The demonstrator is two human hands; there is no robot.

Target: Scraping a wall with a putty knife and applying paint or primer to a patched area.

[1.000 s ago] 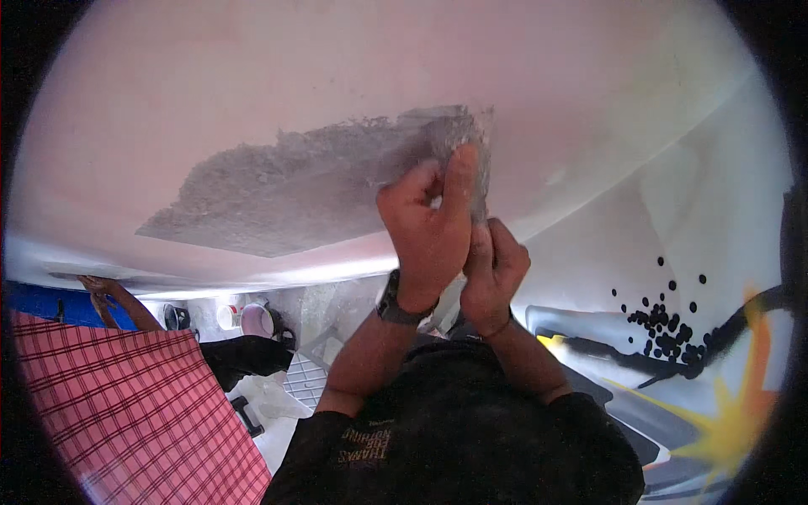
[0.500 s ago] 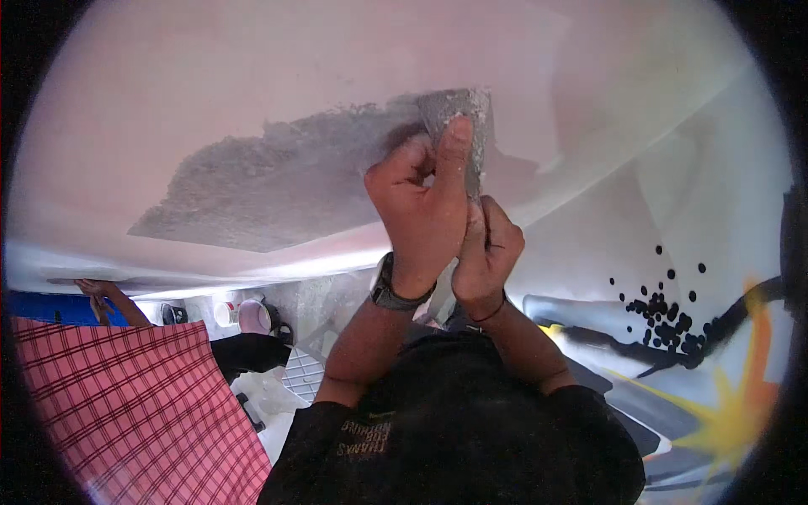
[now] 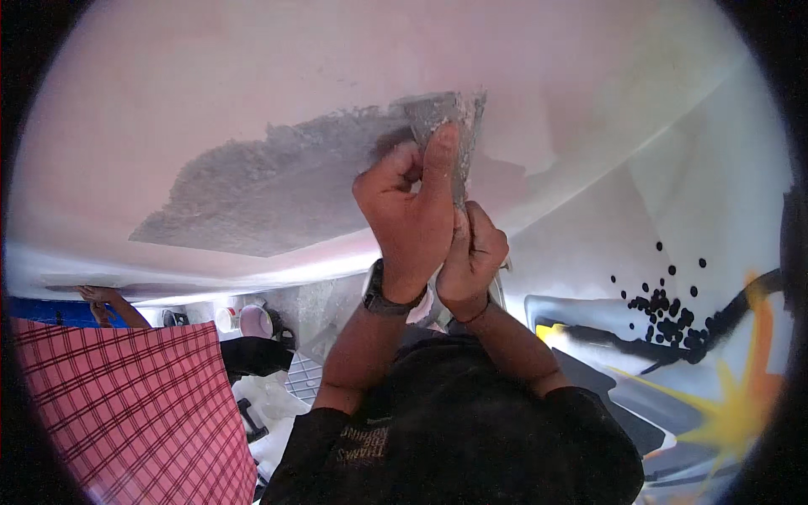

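A broad putty knife [image 3: 436,108] crusted with grey plaster is against the pale pinkish wall [image 3: 252,59]. My left hand [image 3: 411,198], with a dark watch on its wrist, is closed on the blade, its thumb lying along the face and the other fingers curled behind. Just below, my right hand [image 3: 473,263] pinches the knife's lower end; the handle is mostly hidden by the fingers. The blade sits at the right end of a rough grey plaster patch [image 3: 252,189] that spreads leftward over the wall.
At the left, a co-worker in a pink checked shirt [image 3: 135,396] holds a hand [image 3: 105,296] up to the wall. Buckets [image 3: 255,320] stand on the floor behind. To the right, a side wall [image 3: 581,227] carries black spots and yellow-orange paint.
Both my hands and the putty knife have shifted slightly left along the wall, and my arms have followed. The grip looks the same. The co-worker's sleeve has moved a little.
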